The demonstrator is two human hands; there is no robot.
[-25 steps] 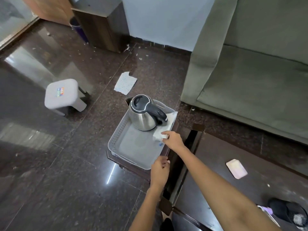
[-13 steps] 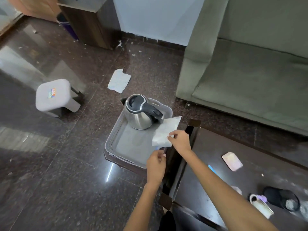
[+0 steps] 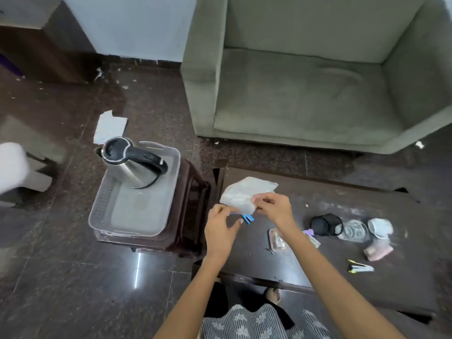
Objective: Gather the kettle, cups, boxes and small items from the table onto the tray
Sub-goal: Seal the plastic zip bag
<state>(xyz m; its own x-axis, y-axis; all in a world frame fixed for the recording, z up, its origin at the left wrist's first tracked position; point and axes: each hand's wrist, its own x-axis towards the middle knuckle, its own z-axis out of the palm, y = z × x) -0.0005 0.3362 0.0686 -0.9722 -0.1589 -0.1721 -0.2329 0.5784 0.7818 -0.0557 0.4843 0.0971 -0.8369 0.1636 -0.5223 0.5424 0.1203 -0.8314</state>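
left hand (image 3: 221, 227): pinching a small blue clip-like piece (image 3: 247, 218), hovering just over the near-left part of the table (image 3: 281, 267); likely steadying it while the other hand works.
right hand (image 3: 275, 207): gripping the lower edge of a white paper (image 3: 245, 193), lifting it clear of the table, probably to fold or sort it.
small items: lying well right of the hands on the table, black cup (image 3: 326, 225), glass cup (image 3: 354, 230), white cup (image 3: 379, 227), pink packet (image 3: 378, 250); none gathered yet.
tray (image 3: 102, 211): sitting on a stand left of the table, mostly bare, leaving room for the rest.
kettle (image 3: 130, 162): standing upright at the tray's far end, already done.
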